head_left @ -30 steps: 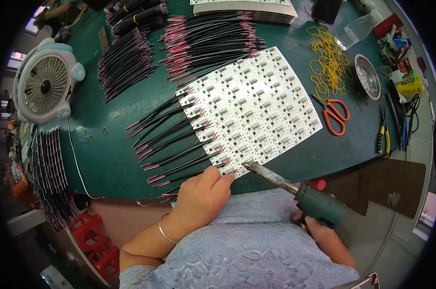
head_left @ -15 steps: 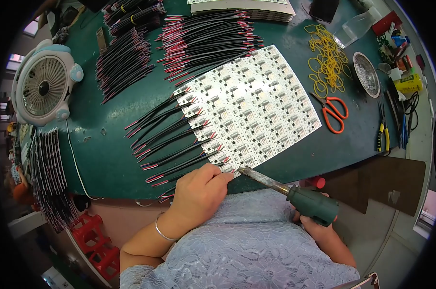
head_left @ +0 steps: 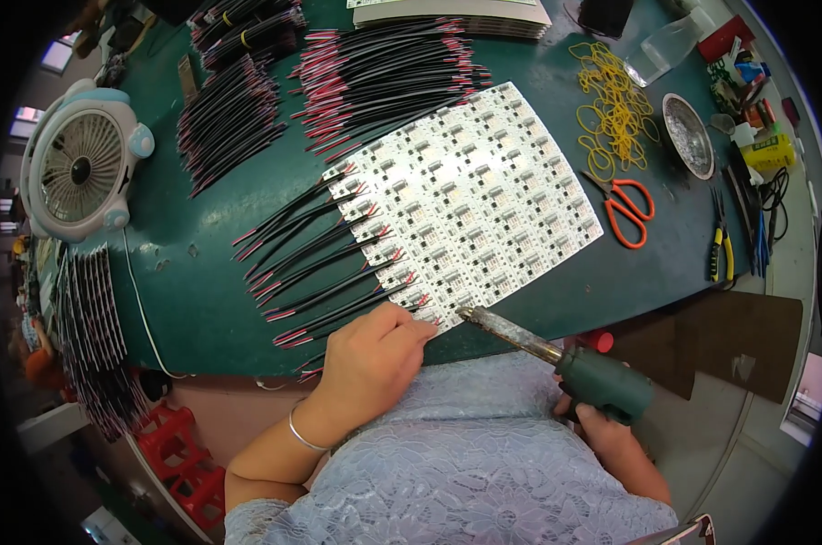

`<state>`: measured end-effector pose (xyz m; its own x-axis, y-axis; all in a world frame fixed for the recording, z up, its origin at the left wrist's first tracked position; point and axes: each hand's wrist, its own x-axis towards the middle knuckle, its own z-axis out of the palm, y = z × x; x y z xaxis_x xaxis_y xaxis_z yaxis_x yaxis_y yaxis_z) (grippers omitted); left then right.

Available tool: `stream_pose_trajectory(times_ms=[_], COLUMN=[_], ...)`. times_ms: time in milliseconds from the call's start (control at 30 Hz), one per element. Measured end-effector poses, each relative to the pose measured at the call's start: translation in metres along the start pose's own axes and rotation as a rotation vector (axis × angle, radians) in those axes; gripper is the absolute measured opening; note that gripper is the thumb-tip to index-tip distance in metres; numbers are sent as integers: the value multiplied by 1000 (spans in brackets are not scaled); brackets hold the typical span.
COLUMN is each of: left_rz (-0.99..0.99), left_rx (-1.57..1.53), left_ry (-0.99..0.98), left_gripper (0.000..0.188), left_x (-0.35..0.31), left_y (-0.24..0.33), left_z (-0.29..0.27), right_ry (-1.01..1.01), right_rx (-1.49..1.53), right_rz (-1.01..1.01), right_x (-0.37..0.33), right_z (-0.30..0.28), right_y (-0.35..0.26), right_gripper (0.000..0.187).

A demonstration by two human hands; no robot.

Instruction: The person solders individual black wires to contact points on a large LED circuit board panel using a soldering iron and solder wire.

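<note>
A white circuit board (head_left: 484, 195) with rows of small components lies at an angle on the green table. Short black cables (head_left: 316, 241) with red and black stripped ends run out from its left edge. My left hand (head_left: 375, 354) is closed at the board's near corner, thumb and fingertips pinching a cable against it; most of that cable is hidden under the hand. In my right hand (head_left: 602, 427) is the green handle of a soldering iron (head_left: 520, 338), held from below. Its dark tip points at the board's near corner, just right of my left fingertips.
Bundles of cables (head_left: 388, 77) lie behind the board, beside a stack of boards (head_left: 452, 20). A fan (head_left: 82, 168) stands at the left. Yellow rubber bands (head_left: 615, 109), orange-handled scissors (head_left: 631, 213), a metal bowl (head_left: 688, 136) and yellow-black pliers (head_left: 722, 241) lie to the right.
The soldering iron and my right hand have shifted slightly right, its tip moving away from my left fingertips. My left hand stays nearly in place, still pinching at the corner.
</note>
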<state>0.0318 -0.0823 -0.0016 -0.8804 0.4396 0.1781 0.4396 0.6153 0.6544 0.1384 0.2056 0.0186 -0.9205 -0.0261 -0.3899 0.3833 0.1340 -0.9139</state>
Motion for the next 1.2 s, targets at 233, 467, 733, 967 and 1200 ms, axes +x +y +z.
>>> stream_pose_trajectory(times_ms=[233, 467, 733, 967, 1200], left_rz=[-20, -12, -2, 5, 51], left_rx=[-62, -46, -50, -61, -68], left_ry=[-26, -31, -28, -4, -60], left_gripper=[18, 17, 16, 17, 18], left_x=[3, 0, 1, 1, -14], left_y=[-1, -1, -3, -5, -11], left_z=[-3, -2, -2, -4, -7], right_ry=[-61, -31, -48, 152, 117], right_rx=[-231, -329, -541, 534, 931], right_rz=[-164, -136, -284, -308, -244], right_x=[1, -4, -9, 73, 145], right_z=[-4, -2, -12, 6, 15], right_y=[10, 16, 37, -28, -26], right_gripper=[25, 28, 37, 47, 35])
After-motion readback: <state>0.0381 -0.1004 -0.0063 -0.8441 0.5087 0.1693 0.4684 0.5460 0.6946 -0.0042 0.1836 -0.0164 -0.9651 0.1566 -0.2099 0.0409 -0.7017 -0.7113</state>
